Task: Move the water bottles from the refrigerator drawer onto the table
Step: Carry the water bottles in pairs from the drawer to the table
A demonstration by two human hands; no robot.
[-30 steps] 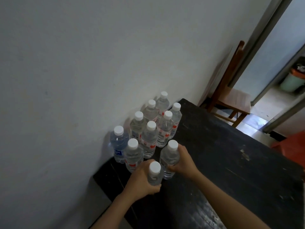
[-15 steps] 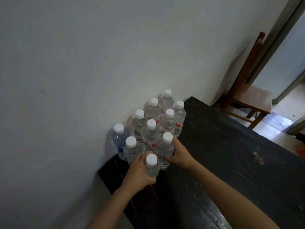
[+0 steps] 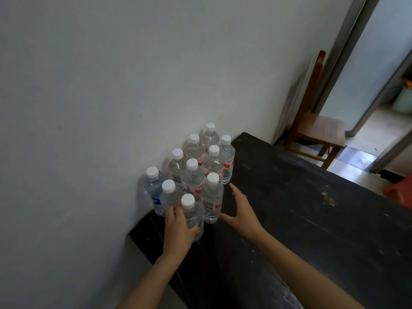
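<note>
While our left grip (image 3: 177,228) curls round the nearest clear plastic white-capped water bottle (image 3: 193,214), upright on the worn black desk (image 3: 312,230) beside nine others (image 3: 193,177), our right grip (image 3: 242,211) spread open beside them

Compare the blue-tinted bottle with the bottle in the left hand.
The blue-tinted bottle is bluish with a blue label; the front bottle is clear. The blue one stands untouched by the wall; the left hand grips the front one. Both stand upright with white caps.
</note>
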